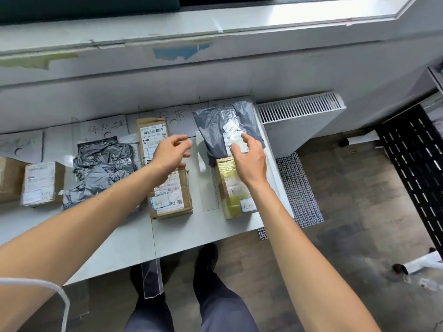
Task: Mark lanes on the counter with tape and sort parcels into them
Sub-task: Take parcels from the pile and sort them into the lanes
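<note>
One grey bag [213,125] looks soft, light — pinch an edge. Right hand [249,161] touches it, fingers relaxed; left hand [171,152] hovers loose, empty.

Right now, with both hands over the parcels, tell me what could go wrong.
1. The yellow box lies near the counter's right edge; a nudge could drop it.
2. The right hand rests on the grey bag, which lies against that box; dragging the bag may shift it.
3. A tape end hangs off the front edge by the legs; a snag could peel the lane line.
</note>
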`<state>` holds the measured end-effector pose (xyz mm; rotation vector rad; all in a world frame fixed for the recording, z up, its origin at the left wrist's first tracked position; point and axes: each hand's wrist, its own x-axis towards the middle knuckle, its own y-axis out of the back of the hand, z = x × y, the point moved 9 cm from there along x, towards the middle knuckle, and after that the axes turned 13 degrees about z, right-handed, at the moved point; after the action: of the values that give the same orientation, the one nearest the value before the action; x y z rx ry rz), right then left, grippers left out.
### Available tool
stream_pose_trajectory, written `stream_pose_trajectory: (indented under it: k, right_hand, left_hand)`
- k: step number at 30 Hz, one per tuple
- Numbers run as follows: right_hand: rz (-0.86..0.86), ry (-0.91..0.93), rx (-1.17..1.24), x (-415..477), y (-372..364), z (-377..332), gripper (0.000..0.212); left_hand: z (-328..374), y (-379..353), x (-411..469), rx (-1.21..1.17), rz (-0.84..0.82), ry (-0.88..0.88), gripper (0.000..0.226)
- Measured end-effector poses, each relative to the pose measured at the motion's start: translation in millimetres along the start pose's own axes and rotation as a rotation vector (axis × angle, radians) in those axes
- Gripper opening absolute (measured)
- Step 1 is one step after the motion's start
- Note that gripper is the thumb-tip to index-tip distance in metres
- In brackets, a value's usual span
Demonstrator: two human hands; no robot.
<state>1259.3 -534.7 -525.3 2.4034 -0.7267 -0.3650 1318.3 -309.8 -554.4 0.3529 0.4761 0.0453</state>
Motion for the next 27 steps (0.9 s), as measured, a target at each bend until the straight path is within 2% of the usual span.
stream_pose_trajectory:
  k: [5, 8, 16, 21, 27]
  right_hand:
    - [-0.075, 0.28, -0.027, -15, -58, -110, 0.052]
    - [-0.132, 0.396, -0.053, -43, -103, -168, 0.055]
    - [-0.251, 0.66, -0.121, -154, -229, -315, 0.058]
    - [-0.28, 0.867, -0.23, -235, -305, -394, 0.063]
    - [-0.325, 1.06, -0.334, -323, -386, -470, 0.065]
  left_hand:
    - [50, 88, 13, 0.287, 0.177, -0.357, 0.044]
    - [58, 151, 19, 0.407, 0.248, -0.443, 0.05]
    - [38, 361, 15, 0.556, 0.42, -0.457, 0.057]
    - [17, 498, -7, 0.73, 0.594, -0.476, 0.06]
    - [-28, 635, -28, 0.827, 0.743, -0.402, 0.059]
